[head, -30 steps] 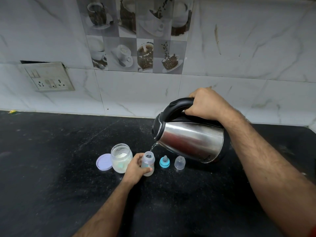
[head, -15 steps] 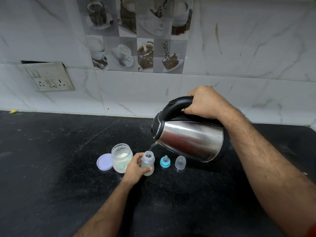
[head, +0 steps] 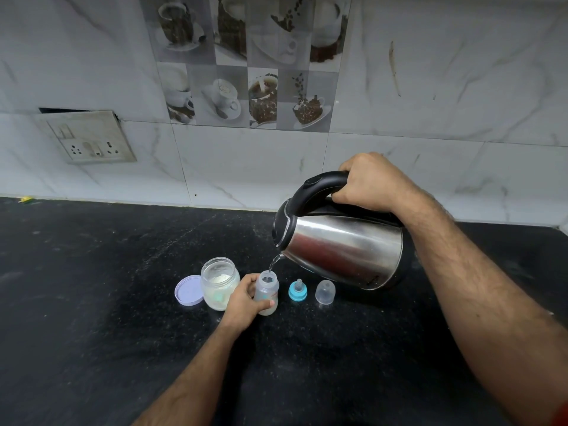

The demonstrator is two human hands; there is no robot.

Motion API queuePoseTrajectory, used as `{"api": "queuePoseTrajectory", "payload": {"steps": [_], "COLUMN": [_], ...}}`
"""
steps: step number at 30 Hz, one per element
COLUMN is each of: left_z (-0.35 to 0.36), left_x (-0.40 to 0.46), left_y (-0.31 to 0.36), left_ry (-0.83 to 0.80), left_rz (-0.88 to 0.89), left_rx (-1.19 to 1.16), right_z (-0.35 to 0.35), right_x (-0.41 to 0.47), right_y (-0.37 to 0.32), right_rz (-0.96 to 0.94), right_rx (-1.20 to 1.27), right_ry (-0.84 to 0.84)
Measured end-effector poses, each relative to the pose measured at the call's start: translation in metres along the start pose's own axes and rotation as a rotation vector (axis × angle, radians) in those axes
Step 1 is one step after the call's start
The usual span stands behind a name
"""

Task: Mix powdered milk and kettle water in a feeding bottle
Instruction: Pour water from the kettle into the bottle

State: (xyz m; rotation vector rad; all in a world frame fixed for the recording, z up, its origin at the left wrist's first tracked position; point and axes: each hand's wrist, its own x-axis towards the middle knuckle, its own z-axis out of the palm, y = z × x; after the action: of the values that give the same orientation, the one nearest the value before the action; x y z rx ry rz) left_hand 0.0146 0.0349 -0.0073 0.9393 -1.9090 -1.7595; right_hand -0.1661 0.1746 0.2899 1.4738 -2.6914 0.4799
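A small clear feeding bottle (head: 268,290) stands upright on the black counter (head: 92,287), and my left hand (head: 244,299) grips its side. My right hand (head: 373,181) holds the black handle of a steel kettle (head: 344,250), tilted left above the counter. A thin stream of water (head: 273,262) runs from the spout into the bottle's open mouth. Left of the bottle stands an open glass jar of white milk powder (head: 218,281).
The jar's lilac lid (head: 188,290) lies flat left of the jar. A blue teat ring (head: 297,291) and a clear cap (head: 325,291) stand right of the bottle, under the kettle. A wall socket plate (head: 87,138) sits on the marble backsplash.
The kettle has tipped slightly further and risen a little with my right hand. Water keeps pouring. My left hand and the bottle have stayed in place.
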Motion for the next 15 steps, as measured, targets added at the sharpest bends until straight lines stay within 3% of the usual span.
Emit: {"api": "queuePoseTrajectory", "payload": {"steps": [15], "left_z": [-0.0004], "left_x": [-0.0036], "left_y": [0.0007], "left_ry": [-0.002], "left_rz": [-0.008], "left_rx": [0.008], "right_z": [-0.0018], "right_x": [-0.0024], "right_y": [-0.0008], "right_rz": [0.007], "right_rx": [0.005], "right_ry": [0.0]}}
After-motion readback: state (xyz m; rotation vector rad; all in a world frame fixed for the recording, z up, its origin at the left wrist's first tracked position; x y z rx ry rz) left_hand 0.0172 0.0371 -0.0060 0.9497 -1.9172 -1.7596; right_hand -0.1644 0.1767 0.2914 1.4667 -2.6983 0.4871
